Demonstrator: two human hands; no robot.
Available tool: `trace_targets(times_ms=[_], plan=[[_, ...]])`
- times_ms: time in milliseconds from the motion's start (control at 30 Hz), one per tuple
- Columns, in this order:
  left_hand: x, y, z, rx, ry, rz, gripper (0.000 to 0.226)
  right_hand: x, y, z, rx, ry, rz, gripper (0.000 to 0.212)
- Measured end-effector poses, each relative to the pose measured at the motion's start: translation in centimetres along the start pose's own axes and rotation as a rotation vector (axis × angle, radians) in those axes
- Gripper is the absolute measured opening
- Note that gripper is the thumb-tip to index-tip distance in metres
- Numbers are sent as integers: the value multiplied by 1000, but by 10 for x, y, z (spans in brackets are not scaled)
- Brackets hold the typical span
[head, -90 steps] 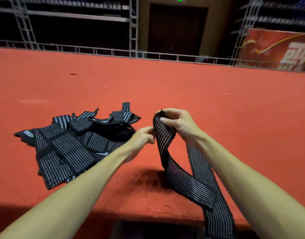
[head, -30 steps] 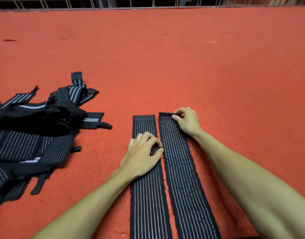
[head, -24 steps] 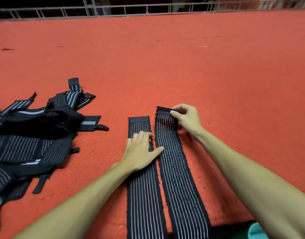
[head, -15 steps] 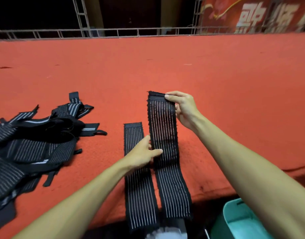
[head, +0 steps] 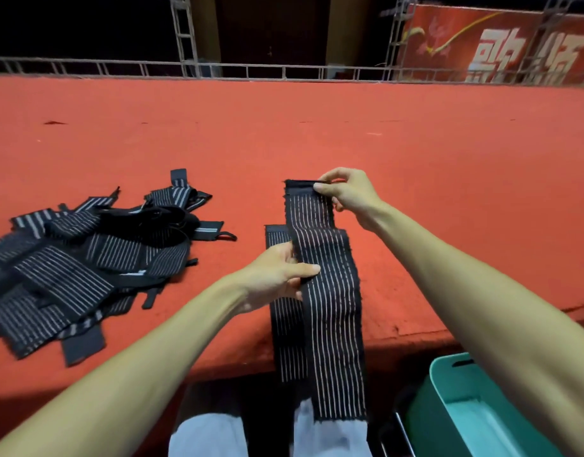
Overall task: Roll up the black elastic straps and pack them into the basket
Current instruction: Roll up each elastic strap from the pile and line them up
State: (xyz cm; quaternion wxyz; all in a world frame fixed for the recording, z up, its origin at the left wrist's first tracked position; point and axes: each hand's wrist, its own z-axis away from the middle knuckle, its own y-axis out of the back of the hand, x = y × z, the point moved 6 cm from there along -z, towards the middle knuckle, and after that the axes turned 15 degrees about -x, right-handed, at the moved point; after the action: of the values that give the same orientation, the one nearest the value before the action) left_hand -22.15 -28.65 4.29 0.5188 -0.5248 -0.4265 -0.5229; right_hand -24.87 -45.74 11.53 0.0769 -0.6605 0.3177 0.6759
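Note:
A long black elastic strap with white stripes is lifted off the red carpet. My right hand pinches its top end. My left hand grips its left edge lower down, thumb across the front. A second strap lies flat on the carpet just to the left, partly under my left hand, its lower end hanging over the stage edge. The teal basket sits below the edge at the lower right, behind my right forearm.
A loose pile of several black striped straps lies on the red carpet to the left. The carpet's front edge runs across the lower frame. A metal railing and truss stand at the back, a red banner at the top right.
Both straps lay flat side by side a second ago. The right one has since been raised by its top end, and my left hand moved from pressing the left strap to gripping the raised one.

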Motion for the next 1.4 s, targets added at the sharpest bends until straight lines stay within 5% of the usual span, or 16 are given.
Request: trace_targets(times_ms=[267,500,600,1000,1400], plan=[[-58,75,-1,249,252,-326,30,48,-30,-30,-208,-54,74,6],[-43,148,-25,575,1,-433,24,97,-56,-51,-380,-109,21,9],[-49,170,-44,655,-30,-532,6,115,-60,-68,-323,-104,4,11],[-69,240,-100,897,101,-667,12,167,-59,-143,29,-44,359,2],[-73,242,-107,829,277,-835,23,180,-60,-156,28,-154,433,15]])
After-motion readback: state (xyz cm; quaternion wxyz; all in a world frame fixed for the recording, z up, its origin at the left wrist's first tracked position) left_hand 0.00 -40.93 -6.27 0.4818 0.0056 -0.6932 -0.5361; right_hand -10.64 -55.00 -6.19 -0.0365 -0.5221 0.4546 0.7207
